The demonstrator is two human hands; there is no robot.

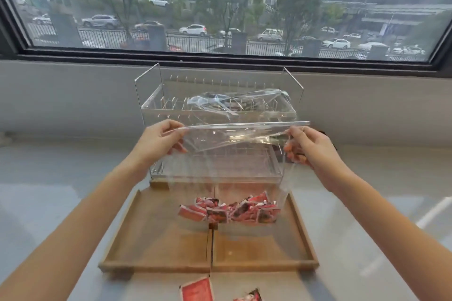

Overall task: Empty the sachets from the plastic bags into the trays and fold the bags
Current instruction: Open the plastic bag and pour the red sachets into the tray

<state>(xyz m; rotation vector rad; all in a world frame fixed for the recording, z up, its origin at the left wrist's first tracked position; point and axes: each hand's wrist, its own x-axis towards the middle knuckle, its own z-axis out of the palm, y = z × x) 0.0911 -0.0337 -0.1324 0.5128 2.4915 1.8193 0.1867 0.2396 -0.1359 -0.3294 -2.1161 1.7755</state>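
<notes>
A clear plastic bag (pixel 232 154) hangs upright over the trays, stretched by its top edge between both hands. My left hand (pixel 159 142) pinches the bag's top left corner; my right hand (pixel 308 146) pinches the top right corner. Several red sachets (pixel 230 210) are heaped in the bottom of the bag, just above the wooden trays. The left wooden tray (pixel 156 244) and the right wooden tray (pixel 293 247) lie side by side on the counter, both bare where visible. Another crumpled clear bag (pixel 234 102) rests on the top tier of an acrylic rack.
A two-tier clear acrylic rack (pixel 156 110) stands behind the trays against the wall under a wide window. Two loose red sachets (pixel 197 289) lie on the grey counter (pixel 49 193) in front of the trays, at the frame's lower edge.
</notes>
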